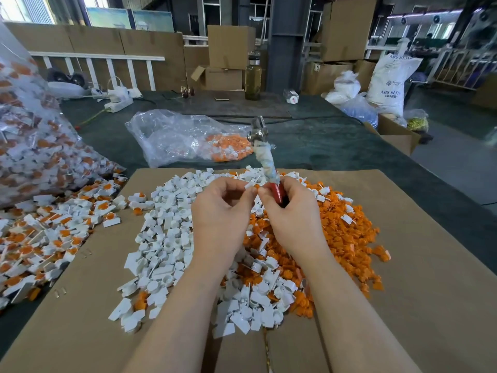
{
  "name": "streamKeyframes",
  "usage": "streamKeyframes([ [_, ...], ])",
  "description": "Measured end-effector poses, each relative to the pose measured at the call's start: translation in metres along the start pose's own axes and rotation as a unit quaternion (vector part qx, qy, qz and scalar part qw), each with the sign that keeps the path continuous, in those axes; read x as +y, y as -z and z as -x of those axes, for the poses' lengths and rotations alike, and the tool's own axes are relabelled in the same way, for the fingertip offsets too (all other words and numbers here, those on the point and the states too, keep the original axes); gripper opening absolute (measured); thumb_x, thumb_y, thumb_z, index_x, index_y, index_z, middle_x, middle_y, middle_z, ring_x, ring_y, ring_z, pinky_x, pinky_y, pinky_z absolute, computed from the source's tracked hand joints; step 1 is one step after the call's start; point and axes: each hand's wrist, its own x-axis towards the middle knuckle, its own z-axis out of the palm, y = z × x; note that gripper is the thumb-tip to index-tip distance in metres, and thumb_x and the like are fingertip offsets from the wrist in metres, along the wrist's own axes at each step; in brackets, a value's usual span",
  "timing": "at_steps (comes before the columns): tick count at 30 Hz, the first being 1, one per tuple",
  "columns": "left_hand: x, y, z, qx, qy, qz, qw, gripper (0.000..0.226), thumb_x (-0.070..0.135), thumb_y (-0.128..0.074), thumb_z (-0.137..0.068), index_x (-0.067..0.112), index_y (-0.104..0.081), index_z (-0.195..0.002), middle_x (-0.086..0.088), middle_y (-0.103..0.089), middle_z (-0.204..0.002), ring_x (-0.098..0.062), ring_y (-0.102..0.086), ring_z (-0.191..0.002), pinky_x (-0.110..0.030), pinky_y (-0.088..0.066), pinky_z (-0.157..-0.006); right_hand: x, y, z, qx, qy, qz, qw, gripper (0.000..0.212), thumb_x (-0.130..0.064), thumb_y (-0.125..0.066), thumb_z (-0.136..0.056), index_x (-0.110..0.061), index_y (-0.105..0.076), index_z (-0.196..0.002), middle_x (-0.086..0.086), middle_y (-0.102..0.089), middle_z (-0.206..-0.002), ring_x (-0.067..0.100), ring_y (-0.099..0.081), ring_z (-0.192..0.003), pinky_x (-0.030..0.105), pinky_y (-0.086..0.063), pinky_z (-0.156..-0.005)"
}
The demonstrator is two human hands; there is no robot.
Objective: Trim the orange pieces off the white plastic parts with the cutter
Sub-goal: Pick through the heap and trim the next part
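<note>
— On the cardboard sheet (403, 265), from the head view, how far along would you say the trimming is?

— Well underway, I'd judge, but far from over. A heap of trimmed white parts (164, 238) lies left of the hands and a heap of loose orange pieces (347, 227) lies right of them, touching and mixing in the middle. Both are too many to count, hundreds each at a guess.

— And what's left?

— Plenty. An untrimmed pile (48, 232), white with orange attached, spreads over the sheet's left edge, and the big clear bag (32, 146) above it looks full of the same. A second, flatter bag (188, 138) farther back holds more orange bits.

— What are the hands doing?

— Both are raised just above the heaps. The left hand (220, 211) pinches one small white part (250, 185) between thumb and fingertips. The right hand (293, 211) has its fingers curled round the red handles of the cutter (265, 157), its metal head pointing up and away; its fingertips also meet that part. Whether any orange remains on the part I cannot tell; it is tiny and half hidden.

— Counts, then?

— One cutter, one part in hand, two hands, two plastic bags, three piles. Beyond the work sit one tall bottle (253, 76) and one white sack (390, 82).
</note>
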Motion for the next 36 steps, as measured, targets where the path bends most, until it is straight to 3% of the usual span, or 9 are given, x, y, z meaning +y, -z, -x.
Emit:
streamKeyframes([
  [3, 0.002, 0.002, -0.001, -0.009, 0.022, 0.033, 0.999, 0.014, 0.016, -0.075, -0.086, 0.025, -0.067, -0.079, 0.005, -0.072, -0.075, -0.011, -0.07, -0.072, -0.022, -0.057, -0.068, 0.001, 0.004, -0.001, -0.032, -0.017, -0.018, 0.999, 0.011, -0.033, -0.064, -0.092, -0.03, -0.058, -0.083, -0.015, -0.058, -0.067, 0.0, -0.052, -0.06, 0.015, -0.042, -0.052],
  [8, 0.004, 0.011, -0.006, -0.005, 0.055, 0.151, 0.987, 0.009, 0.005, -0.069, -0.089, 0.012, -0.068, -0.083, 0.006, -0.07, -0.066, -0.004, -0.068, -0.063, -0.013, -0.053, -0.063, 0.005, 0.02, -0.002, -0.157, -0.072, -0.02, 0.985, 0.012, -0.033, -0.067, -0.089, -0.027, -0.06, -0.097, -0.004, -0.065, -0.089, 0.011, -0.063, -0.078, 0.033, -0.054, -0.074],
  [13, 0.0, 0.021, -0.013, 0.017, 0.053, 0.188, 0.981, 0.014, 0.004, -0.066, -0.092, 0.013, -0.065, -0.082, 0.009, -0.067, -0.061, -0.005, -0.065, -0.061, -0.017, -0.055, -0.067, 0.005, 0.024, -0.001, -0.243, -0.071, 0.001, 0.967, 0.02, -0.029, -0.07, -0.087, -0.032, -0.051, -0.08, -0.012, -0.055, -0.077, -0.003, -0.054, -0.065, 0.015, -0.039, -0.058],
  [15, -0.001, 0.024, -0.016, 0.026, 0.052, 0.201, 0.978, 0.011, 0.004, -0.065, -0.092, 0.012, -0.066, -0.083, 0.009, -0.067, -0.061, -0.004, -0.064, -0.06, -0.017, -0.056, -0.067, 0.004, 0.025, -0.001, -0.254, -0.072, -0.003, 0.964, 0.027, -0.026, -0.07, -0.086, -0.034, -0.047, -0.076, -0.014, -0.051, -0.072, -0.006, -0.05, -0.061, 0.01, -0.036, -0.054],
  [19, -0.001, 0.027, -0.017, 0.026, 0.048, 0.201, 0.978, 0.005, 0.005, -0.065, -0.092, 0.009, -0.067, -0.089, 0.008, -0.067, -0.066, -0.005, -0.064, -0.062, -0.019, -0.056, -0.07, 0.003, 0.025, -0.002, -0.272, -0.084, -0.004, 0.959, 0.027, -0.025, -0.069, -0.087, -0.035, -0.046, -0.078, -0.013, -0.053, -0.079, 0.006, -0.055, -0.077, 0.022, -0.036, -0.063],
  [24, 0.001, 0.029, -0.016, 0.019, 0.053, 0.201, 0.978, 0.011, 0.003, -0.063, -0.093, 0.011, -0.066, -0.086, 0.009, -0.066, -0.066, -0.004, -0.064, -0.061, -0.018, -0.057, -0.07, 0.005, 0.025, -0.002, -0.286, -0.077, 0.03, 0.955, 0.018, -0.028, -0.068, -0.088, -0.034, -0.051, -0.086, -0.011, -0.057, -0.085, 0.0, -0.055, -0.071, 0.017, -0.037, -0.061],
  [28, 0.002, 0.029, -0.017, 0.02, 0.059, 0.203, 0.977, 0.009, 0.003, -0.063, -0.093, 0.01, -0.067, -0.088, 0.01, -0.067, -0.065, -0.004, -0.063, -0.06, -0.02, -0.057, -0.071, 0.006, 0.021, -0.001, -0.261, -0.042, 0.078, 0.961, 0.02, -0.022, -0.065, -0.088, -0.03, -0.051, -0.075, -0.009, -0.051, -0.071, -0.006, -0.049, -0.057, 0.01, -0.037, -0.052],
  [31, 0.001, 0.028, -0.016, 0.022, 0.068, 0.211, 0.975, 0.008, 0.003, -0.062, -0.093, 0.009, -0.066, -0.09, 0.011, -0.067, -0.063, -0.003, -0.062, -0.059, -0.021, -0.057, -0.072, 0.007, 0.017, 0.001, -0.243, -0.029, 0.103, 0.964, 0.031, -0.015, -0.061, -0.086, -0.034, -0.045, -0.067, -0.01, -0.049, -0.065, -0.006, -0.049, -0.056, 0.014, -0.035, -0.048],
  [36, 0.0, 0.027, -0.017, 0.028, 0.076, 0.215, 0.973, 0.009, 0.005, -0.063, -0.093, 0.01, -0.066, -0.087, 0.011, -0.066, -0.061, -0.003, -0.061, -0.058, -0.019, -0.057, -0.07, 0.008, 0.015, 0.001, -0.24, -0.021, 0.138, 0.961, 0.027, -0.017, -0.057, -0.086, -0.034, -0.047, -0.068, -0.009, -0.052, -0.066, -0.006, -0.05, -0.059, 0.02, -0.031, -0.052],
])
